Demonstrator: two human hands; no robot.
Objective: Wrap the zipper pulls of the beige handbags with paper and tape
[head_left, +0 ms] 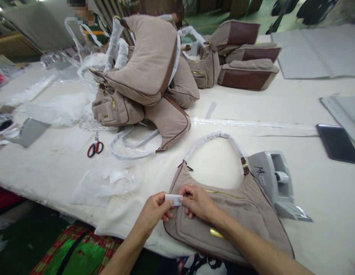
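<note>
A beige corduroy handbag [237, 214] lies flat at the near edge of the white table [309, 183], its handle wrapped in white foam. Both my hands meet at its left corner. My left hand [154, 212] pinches the left end of a small white paper strip [173, 199]. My right hand [196, 200] rests on the bag with its fingers closed on the strip's right end, by the gold zipper.
A grey tape dispenser [273, 181] stands right of the bag. Red-handled scissors [95, 147] and clear plastic bags [108, 179] lie to the left. Several beige handbags [146, 68] are piled behind. A black phone [338, 143] lies at far right. A person sits across.
</note>
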